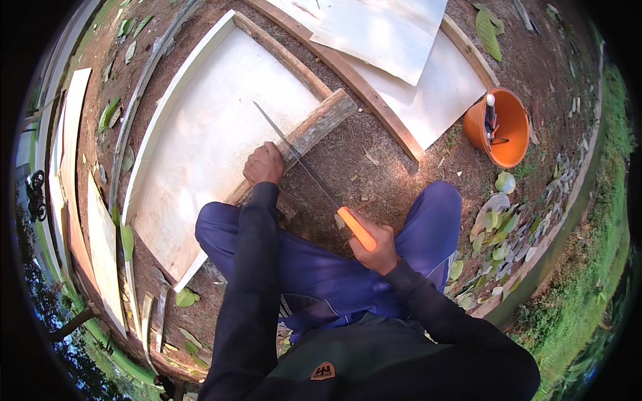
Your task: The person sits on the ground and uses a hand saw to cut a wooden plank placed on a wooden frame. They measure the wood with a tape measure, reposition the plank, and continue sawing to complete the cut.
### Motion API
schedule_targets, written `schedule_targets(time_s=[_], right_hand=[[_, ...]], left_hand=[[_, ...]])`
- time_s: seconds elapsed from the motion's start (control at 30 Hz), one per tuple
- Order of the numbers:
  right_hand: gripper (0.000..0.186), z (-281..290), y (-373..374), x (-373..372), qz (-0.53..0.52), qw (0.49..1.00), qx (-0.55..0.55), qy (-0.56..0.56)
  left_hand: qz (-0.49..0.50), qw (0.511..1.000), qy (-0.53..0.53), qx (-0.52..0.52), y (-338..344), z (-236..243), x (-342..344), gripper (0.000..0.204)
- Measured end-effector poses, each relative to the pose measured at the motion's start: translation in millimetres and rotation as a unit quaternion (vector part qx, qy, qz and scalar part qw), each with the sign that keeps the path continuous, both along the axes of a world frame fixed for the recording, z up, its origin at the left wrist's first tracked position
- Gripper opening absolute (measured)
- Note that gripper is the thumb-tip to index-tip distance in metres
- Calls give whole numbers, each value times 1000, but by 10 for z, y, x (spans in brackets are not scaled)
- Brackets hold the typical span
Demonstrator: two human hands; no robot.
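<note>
My left hand [263,162] is closed on a rough wooden batten [324,117] lying across the pale framed panel [187,147], just below where the saw blade crosses it. In my right hand [374,247] is the orange handle of a hand saw [358,229], its long blade running up and left over the batten, with the tip above the panel. A sprinkling of sawdust shows on the panel beside the cut. My bent legs in blue trousers are under both forearms, close to the panel's lower corner.
A second framed panel [443,90] with a loose sheet [374,33] lies at the upper right, beside an orange bucket [508,144] holding tools. Loose planks [101,247] lie at left, a two-wheeled vehicle [37,197] beyond. Dry leaves [498,247] cover soil at right, bordered by a curb and grass.
</note>
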State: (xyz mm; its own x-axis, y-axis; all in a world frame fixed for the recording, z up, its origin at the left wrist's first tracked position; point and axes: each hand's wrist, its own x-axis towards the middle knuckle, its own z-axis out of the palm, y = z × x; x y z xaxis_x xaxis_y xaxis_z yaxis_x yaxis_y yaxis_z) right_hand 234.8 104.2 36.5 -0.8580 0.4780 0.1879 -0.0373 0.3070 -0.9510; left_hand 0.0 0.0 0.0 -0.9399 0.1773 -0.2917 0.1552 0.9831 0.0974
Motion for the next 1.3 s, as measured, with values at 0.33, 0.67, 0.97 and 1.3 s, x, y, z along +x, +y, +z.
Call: schedule_targets(time_s=[0.33, 0.67, 0.97, 1.3], right_hand=[[57, 393, 42, 899, -7, 996, 16, -82], [55, 235, -68, -336, -22, 995, -49, -90], [53, 494, 13, 77, -20, 993, -16, -113], [59, 685, 34, 1199, 17, 990, 16, -140]], left_hand=[[10, 1000, 16, 24, -21, -9, 130, 49], [-15, 997, 60, 43, 18, -18, 263, 55], [35, 995, 64, 68, 43, -87, 352, 60], [39, 997, 52, 47, 40, -107, 267, 57]])
